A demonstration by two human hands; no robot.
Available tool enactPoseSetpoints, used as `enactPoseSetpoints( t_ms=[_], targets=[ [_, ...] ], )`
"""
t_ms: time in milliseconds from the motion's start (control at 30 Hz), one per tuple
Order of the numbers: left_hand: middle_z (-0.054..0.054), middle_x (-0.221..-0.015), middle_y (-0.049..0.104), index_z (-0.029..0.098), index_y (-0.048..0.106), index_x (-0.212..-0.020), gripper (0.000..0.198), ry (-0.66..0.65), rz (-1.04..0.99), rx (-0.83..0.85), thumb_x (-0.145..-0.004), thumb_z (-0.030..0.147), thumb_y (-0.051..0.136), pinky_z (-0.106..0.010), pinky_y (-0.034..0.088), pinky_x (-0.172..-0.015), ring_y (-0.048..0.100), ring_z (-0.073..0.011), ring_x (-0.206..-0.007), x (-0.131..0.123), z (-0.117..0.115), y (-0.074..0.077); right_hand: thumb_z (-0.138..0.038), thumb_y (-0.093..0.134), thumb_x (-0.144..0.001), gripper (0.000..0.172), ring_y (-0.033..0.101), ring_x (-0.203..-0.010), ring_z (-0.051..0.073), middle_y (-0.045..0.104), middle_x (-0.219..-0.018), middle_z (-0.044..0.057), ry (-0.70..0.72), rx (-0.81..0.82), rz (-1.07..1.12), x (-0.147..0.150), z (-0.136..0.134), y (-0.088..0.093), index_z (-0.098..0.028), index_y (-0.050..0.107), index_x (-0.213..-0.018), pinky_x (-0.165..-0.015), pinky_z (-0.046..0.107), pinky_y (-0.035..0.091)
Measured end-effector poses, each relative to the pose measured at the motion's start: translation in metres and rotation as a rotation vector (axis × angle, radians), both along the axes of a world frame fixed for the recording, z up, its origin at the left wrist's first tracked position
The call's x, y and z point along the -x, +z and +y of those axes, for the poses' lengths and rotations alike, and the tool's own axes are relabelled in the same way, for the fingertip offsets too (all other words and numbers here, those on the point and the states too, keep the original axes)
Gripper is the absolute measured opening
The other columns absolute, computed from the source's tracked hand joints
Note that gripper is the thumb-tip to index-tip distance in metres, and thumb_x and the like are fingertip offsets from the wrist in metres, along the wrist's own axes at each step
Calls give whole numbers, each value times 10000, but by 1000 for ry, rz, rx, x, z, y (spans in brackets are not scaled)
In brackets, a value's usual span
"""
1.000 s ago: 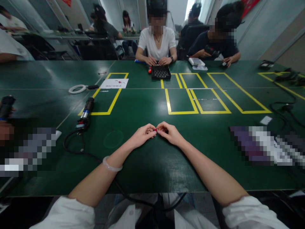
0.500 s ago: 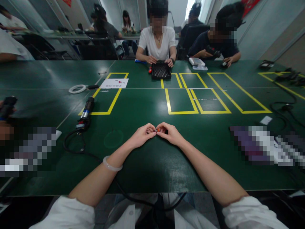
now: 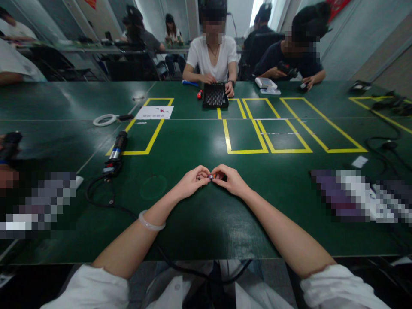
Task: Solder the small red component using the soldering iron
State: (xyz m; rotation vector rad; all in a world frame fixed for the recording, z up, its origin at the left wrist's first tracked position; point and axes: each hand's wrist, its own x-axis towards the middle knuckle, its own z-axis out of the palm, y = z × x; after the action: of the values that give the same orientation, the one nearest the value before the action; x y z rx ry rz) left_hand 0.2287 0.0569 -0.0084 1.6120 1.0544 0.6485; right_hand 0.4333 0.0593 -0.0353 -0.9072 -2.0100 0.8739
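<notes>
Head view: the left hand (image 3: 192,183) and the right hand (image 3: 232,181) meet at the centre of the frame, low over the green tabletop (image 3: 199,227). Both pinch one small red part (image 3: 211,176) between thumb and forefinger tips. The left fingers (image 3: 202,174) close on it from 9 o'clock and the right fingers (image 3: 222,173) from 3 o'clock, with the remaining fingers curled in. The part is therefore held between the two hands, just above the tabletop and not resting on it. It is too small to identify further. The heels of both hands lie on or close to the surface, which probably steadies the grip on so small an item. A pale bangle (image 3: 151,222) sits on the left wrist. At 10 o'clock from the hands, a corded electric screwdriver (image 3: 116,149) lies flat, well apart from them. Its black cable (image 3: 99,195) loops back toward the near edge, apparently parked within reach of the left arm. At 12 o'clock, yellow tape outlines (image 3: 247,151) mark rectangular bays on the tabletop. Beyond these, at the far edge, a black compartment tray (image 3: 215,95) lies in front of a co-worker (image 3: 212,53), whose hand touches its right side. A white ring (image 3: 104,119) and a paper card (image 3: 154,112) lie at 11 o'clock.
</notes>
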Motion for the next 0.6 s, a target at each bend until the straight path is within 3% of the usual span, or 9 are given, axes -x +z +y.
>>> enactPoseSetpoints(
  t_ms=[600],
  targets=[
    [-28, -787, 620, 146, 579, -924, 252, -46, 38, 8, -828, 378, 590, -270, 444, -684, 563, -135, -714, 2, 0, -1, -208, 611, -863, 138, 580, -783, 138, 619, -922, 28, 25, -37, -54, 0, -1, -1, -196, 617, -1000, -726, 264, 460]
  ],
)
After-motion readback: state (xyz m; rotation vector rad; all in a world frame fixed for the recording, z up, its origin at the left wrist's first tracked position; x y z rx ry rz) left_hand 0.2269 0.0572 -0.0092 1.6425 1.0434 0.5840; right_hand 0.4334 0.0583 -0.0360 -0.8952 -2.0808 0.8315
